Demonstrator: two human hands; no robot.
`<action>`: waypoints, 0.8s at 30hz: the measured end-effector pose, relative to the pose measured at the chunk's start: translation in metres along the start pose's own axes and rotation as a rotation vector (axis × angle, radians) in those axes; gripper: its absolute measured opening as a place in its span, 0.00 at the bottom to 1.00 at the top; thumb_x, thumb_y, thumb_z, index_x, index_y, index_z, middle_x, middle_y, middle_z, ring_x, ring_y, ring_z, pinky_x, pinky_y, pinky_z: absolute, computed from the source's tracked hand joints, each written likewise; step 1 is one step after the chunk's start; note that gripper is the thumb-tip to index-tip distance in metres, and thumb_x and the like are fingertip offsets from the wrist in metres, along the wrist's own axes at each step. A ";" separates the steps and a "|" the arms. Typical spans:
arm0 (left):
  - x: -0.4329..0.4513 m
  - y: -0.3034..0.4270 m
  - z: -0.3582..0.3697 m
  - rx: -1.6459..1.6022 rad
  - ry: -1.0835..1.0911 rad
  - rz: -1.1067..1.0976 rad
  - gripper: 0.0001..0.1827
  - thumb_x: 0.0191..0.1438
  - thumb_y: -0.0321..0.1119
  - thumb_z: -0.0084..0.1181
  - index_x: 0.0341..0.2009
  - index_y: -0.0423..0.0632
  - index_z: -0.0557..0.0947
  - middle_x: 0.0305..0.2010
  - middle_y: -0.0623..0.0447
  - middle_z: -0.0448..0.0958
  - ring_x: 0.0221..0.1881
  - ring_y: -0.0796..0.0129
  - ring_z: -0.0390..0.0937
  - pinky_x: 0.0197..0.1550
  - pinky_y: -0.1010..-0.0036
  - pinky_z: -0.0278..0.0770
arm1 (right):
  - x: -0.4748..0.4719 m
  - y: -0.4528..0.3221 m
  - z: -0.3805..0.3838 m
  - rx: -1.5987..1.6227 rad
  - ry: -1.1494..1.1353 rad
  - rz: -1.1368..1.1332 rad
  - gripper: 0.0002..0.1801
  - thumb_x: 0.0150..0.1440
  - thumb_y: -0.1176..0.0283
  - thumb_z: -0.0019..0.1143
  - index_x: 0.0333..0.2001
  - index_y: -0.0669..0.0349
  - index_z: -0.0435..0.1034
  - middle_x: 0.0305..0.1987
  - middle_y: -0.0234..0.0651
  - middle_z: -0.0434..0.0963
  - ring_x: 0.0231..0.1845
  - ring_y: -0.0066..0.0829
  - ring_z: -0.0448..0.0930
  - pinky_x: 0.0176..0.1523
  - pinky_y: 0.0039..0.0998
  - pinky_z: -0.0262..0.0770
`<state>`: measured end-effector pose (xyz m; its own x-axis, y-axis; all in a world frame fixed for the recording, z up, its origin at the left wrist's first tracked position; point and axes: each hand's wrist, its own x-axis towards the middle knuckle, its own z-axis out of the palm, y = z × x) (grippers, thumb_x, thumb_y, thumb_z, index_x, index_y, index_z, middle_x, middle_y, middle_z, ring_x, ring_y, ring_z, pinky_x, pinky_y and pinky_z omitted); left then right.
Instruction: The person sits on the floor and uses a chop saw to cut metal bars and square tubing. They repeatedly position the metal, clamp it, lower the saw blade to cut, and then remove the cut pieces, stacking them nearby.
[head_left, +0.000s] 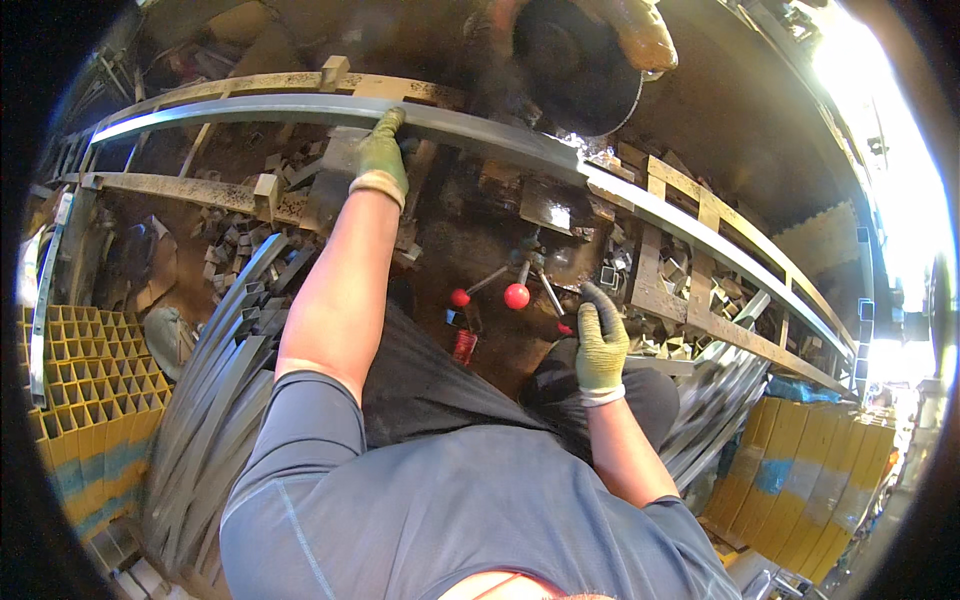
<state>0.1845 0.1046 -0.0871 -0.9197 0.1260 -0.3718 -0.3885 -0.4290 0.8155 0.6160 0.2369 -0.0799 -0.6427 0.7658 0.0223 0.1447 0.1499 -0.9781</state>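
Note:
My left hand (381, 159), in a green work glove, grips a long metal tube (480, 127) that runs across the front of me. Its thumb side lies over the tube's near edge; the other fingers are mostly hidden. My right hand (604, 341), gloved with dark fingertips, hovers beside a spoked handle and holds nothing. That handle ends in red ball knobs (517, 296), one of them just left of my right fingertips. Beyond the tube stands a cut-off saw with a large dark round disc or guard (574, 64), close to the tube.
Pale support rails (187, 191) extend left, and more rails (750, 240) extend right. Short cut tube pieces (232, 251) are heaped below. Long metal tubes (217, 427) lie at my left, beside yellow-wrapped stacked tubes (97, 360). Another wrapped yellow stack (802, 472) is at right.

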 end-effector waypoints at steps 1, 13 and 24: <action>-0.010 0.004 -0.006 -0.013 0.039 -0.031 0.35 0.62 0.48 0.77 0.66 0.38 0.84 0.65 0.44 0.83 0.61 0.55 0.79 0.68 0.58 0.75 | 0.003 -0.022 0.005 -0.023 -0.026 -0.030 0.19 0.76 0.75 0.60 0.67 0.69 0.78 0.64 0.39 0.86 0.63 0.28 0.84 0.69 0.28 0.78; -0.093 0.020 -0.035 -0.038 -0.103 -0.100 0.22 0.62 0.43 0.73 0.54 0.41 0.90 0.46 0.48 0.89 0.44 0.55 0.85 0.53 0.58 0.81 | 0.117 -0.129 0.129 -0.866 -0.225 -0.833 0.29 0.58 0.71 0.72 0.65 0.58 0.77 0.63 0.46 0.84 0.62 0.57 0.82 0.68 0.53 0.78; 0.016 0.051 -0.077 -0.404 0.100 0.056 0.39 0.67 0.56 0.67 0.74 0.45 0.75 0.72 0.44 0.76 0.69 0.49 0.75 0.75 0.49 0.73 | 0.116 -0.081 0.122 -0.808 -0.233 -0.667 0.29 0.57 0.68 0.76 0.64 0.53 0.80 0.59 0.49 0.85 0.61 0.58 0.83 0.66 0.54 0.77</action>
<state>0.1539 0.0162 -0.0853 -0.9208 0.0135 -0.3897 -0.2664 -0.7517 0.6033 0.4380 0.2368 -0.0238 -0.8911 0.2517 0.3777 0.1119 0.9283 -0.3547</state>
